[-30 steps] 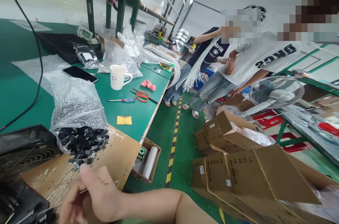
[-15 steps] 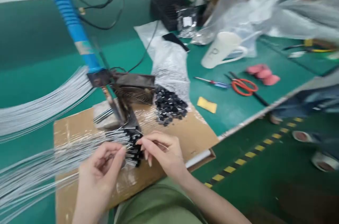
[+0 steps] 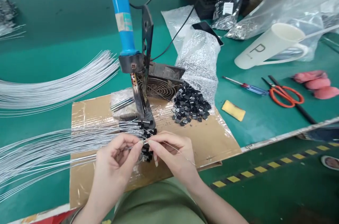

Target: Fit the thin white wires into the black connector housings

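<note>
While the left hand (image 3: 116, 162), pinched closed, faces the right hand (image 3: 176, 158) gripping thin wire (image 3: 180, 152), white cables (image 3: 87, 137) with blocky black ends (image 3: 147, 155) lie across cardboard (image 3: 212, 139) by the front edge of the counter (image 3: 66, 49). Small black pieces (image 3: 189, 106) heap at the mouth of a crinkled plastic bag (image 3: 201, 56).

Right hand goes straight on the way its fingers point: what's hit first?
Most likely the left hand, at its fingertips, which sit just ahead of the right hand's fingers. One camera leaves depth unclear, so it might slip past.
</note>
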Demonstrator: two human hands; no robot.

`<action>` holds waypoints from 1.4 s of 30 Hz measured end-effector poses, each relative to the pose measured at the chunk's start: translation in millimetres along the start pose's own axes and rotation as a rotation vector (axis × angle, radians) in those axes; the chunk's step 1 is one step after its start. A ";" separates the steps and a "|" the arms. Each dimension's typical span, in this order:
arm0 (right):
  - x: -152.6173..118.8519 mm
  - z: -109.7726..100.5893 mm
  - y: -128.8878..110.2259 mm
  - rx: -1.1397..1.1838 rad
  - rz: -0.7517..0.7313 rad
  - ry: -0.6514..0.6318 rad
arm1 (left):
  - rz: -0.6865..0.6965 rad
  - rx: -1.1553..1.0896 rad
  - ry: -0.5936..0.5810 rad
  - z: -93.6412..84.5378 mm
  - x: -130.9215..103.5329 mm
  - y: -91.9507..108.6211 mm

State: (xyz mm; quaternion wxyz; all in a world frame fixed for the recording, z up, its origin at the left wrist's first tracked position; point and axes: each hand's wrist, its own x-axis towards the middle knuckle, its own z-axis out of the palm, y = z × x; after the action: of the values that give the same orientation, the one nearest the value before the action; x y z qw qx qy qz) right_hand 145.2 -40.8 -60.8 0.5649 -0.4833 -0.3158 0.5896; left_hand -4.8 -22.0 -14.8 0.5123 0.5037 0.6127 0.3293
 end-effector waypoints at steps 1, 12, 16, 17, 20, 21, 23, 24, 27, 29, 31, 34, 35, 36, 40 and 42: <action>-0.3 -0.5 -0.1 -0.007 -0.001 -0.002 | 0.001 -0.006 -0.001 0.3 0.1 -0.4; -0.9 -4.6 1.3 0.065 0.117 -0.027 | 0.002 0.028 0.000 1.1 -1.0 -2.8; 1.2 -11.2 6.1 0.127 0.165 0.015 | 0.002 0.055 -0.007 -1.5 -2.4 -5.1; 1.3 -12.3 7.7 0.137 0.165 0.030 | 0.003 0.059 -0.007 -2.4 -2.5 -6.1; 0.0 -12.5 10.2 0.161 0.161 0.020 | 0.022 0.064 -0.040 -4.9 -2.1 -9.4; -1.0 -11.5 10.1 0.172 0.162 -0.001 | 0.027 0.066 -0.049 -5.6 -1.9 -10.5; -3.3 -8.6 9.0 0.203 0.163 -0.046 | 0.035 0.070 -0.067 -6.7 -1.6 -12.6; -4.5 -7.0 8.4 0.215 0.161 -0.063 | 0.038 0.072 -0.073 -7.2 -1.6 -13.7; -6.7 -3.8 7.2 0.223 0.157 -0.094 | 0.045 0.076 -0.098 -8.2 -1.6 -16.3; -6.7 -3.3 7.4 0.216 0.162 -0.100 | 0.040 0.074 -0.102 -8.8 -1.7 -17.3; -5.9 -3.8 8.0 0.214 0.172 -0.099 | 0.039 0.077 -0.106 -9.1 -1.9 -17.8; -5.0 -4.7 8.9 0.221 0.184 -0.085 | 0.046 0.093 -0.109 -9.0 -2.2 -18.3; -4.9 -4.9 9.0 0.225 0.189 -0.083 | 0.049 0.097 -0.111 -8.9 -2.1 -18.6; -5.0 -5.0 9.1 0.230 0.193 -0.084 | 0.048 0.100 -0.117 -8.7 -2.0 -18.9; -5.3 -4.8 8.7 0.259 0.206 -0.093 | 0.060 0.098 -0.136 -7.9 -0.7 -20.2; -4.9 -4.5 8.4 0.273 0.206 -0.093 | 0.068 0.093 -0.142 -8.0 -0.1 -20.5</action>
State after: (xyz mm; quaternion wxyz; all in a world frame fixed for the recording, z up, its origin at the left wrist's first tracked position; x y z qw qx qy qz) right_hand 145.8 -47.8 -69.0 0.5465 -0.4040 -0.2075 0.7036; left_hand -18.1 -26.9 -31.5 0.5191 0.5694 0.5721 0.2810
